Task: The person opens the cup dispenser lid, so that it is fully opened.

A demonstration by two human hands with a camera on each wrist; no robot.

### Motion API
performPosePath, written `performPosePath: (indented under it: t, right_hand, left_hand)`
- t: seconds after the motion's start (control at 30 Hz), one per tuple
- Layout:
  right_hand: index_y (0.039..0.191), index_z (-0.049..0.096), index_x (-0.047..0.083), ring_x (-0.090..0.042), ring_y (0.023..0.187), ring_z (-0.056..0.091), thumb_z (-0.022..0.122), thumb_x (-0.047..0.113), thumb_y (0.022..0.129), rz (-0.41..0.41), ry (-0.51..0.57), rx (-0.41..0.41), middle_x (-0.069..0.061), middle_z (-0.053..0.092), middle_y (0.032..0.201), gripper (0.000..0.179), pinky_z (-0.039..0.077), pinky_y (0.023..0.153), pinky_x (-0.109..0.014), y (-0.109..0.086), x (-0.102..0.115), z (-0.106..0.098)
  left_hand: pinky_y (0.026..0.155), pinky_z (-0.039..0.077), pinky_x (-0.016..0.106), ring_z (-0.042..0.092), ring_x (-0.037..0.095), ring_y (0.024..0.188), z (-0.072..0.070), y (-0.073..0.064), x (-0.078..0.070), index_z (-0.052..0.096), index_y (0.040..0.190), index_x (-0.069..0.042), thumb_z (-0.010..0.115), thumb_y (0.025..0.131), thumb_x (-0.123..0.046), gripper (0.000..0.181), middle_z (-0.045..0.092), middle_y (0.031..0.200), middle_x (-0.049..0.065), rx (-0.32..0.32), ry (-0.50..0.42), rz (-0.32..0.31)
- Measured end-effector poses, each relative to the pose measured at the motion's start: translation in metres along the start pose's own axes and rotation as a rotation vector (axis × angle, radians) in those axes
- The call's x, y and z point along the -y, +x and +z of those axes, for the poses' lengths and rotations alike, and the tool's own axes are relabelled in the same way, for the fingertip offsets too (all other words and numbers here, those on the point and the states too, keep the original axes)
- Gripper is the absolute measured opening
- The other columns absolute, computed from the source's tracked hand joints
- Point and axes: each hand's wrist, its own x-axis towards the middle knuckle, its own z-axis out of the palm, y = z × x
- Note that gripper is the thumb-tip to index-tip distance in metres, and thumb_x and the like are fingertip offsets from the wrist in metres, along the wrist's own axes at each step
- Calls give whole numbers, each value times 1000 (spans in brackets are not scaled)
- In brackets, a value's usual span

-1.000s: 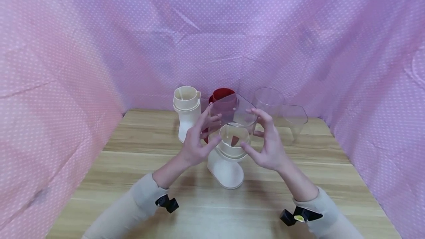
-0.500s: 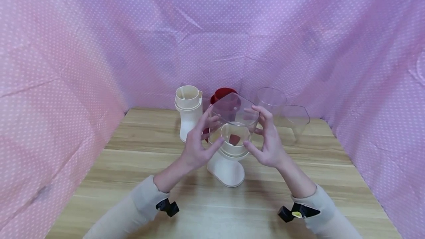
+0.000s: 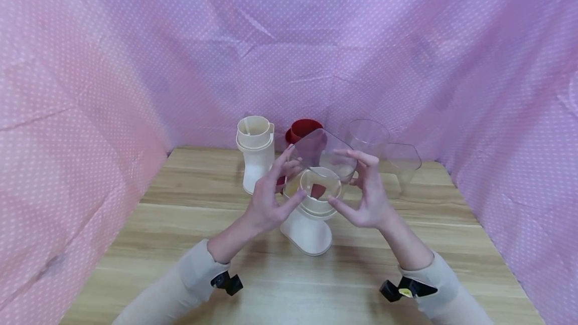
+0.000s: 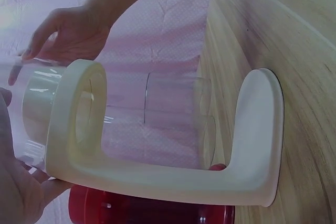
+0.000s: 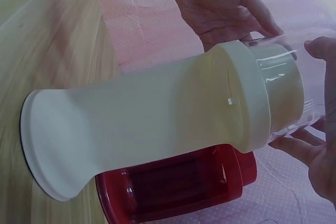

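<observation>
A clear plastic container (image 3: 318,147) with a flared, angular rim sits over the cream collar (image 3: 318,207) of a white stand (image 3: 309,237). My left hand (image 3: 271,199) holds its left side, thumb in front and fingers spread behind. From the other side my right hand (image 3: 368,197) grips it the same way, with the thumb near the collar. In the right wrist view the container's lower wall (image 5: 286,45) surrounds the cream collar. The stand's foot (image 4: 257,129) rests on the table in the left wrist view.
Behind the hands is a red stand (image 3: 304,128), partly hidden. A second white stand (image 3: 257,167) with a cream top is at the left. Two more clear containers, one round (image 3: 368,129) and one angular (image 3: 402,154), stand back right. Pink dotted cloth (image 3: 289,59) encloses the table (image 3: 289,290).
The clear container has turned slightly between the hands, its right corner shifting a little right and down. The right hand's fingers have moved with it; the white stand stays in place.
</observation>
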Motion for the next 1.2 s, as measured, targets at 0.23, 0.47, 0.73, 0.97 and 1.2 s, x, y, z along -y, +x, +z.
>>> performPosePath:
  t: [0.23, 0.47, 0.73, 0.97, 1.2]
  right_hand:
    - [142, 22, -17, -20, 133, 63, 81, 9, 83, -11, 67, 17, -14, 51, 154, 87, 66, 75, -27, 1, -6, -2]
    - [150, 9, -17, -23, 138, 59, 61, -12, 73, 37, 328, 96, -19, 44, 161, 94, 64, 88, -30, 4, -15, -9]
    - [157, 10, -11, -22, 152, 46, 69, -3, 76, 111, 140, 41, -21, 35, 165, 101, 62, 93, -25, 0, -4, -13]
    - [153, 32, -10, -23, 143, 56, 77, 6, 76, 129, -20, 17, -25, 47, 157, 91, 63, 94, -33, 2, 9, -10]
    - [150, 33, -12, -20, 143, 55, 75, -3, 72, 122, 10, 0, -24, 51, 152, 89, 63, 94, -31, 6, 4, -7]
  left_hand:
    - [83, 67, 40, 68, 31, 131, 5, -3, -8, 32, 166, -17, 79, 91, -15, 90, 64, 149, 14, -24, 4, -49]
    - [87, 66, 36, 66, 30, 122, 12, -8, -5, 34, 166, -17, 84, 86, -20, 94, 61, 139, 15, -57, 30, -75]
    - [107, 56, 54, 50, 38, 149, 7, 5, 19, 23, 170, -11, 84, 79, -18, 110, 39, 170, 15, 64, -126, -62]
    - [108, 58, 41, 59, 36, 140, 9, 9, 28, 29, 167, -8, 80, 84, -19, 98, 52, 160, 20, 147, -248, -66]
    - [105, 60, 40, 63, 27, 132, 16, 4, 24, 38, 164, -18, 82, 86, -29, 91, 61, 152, 10, 89, -186, -87]
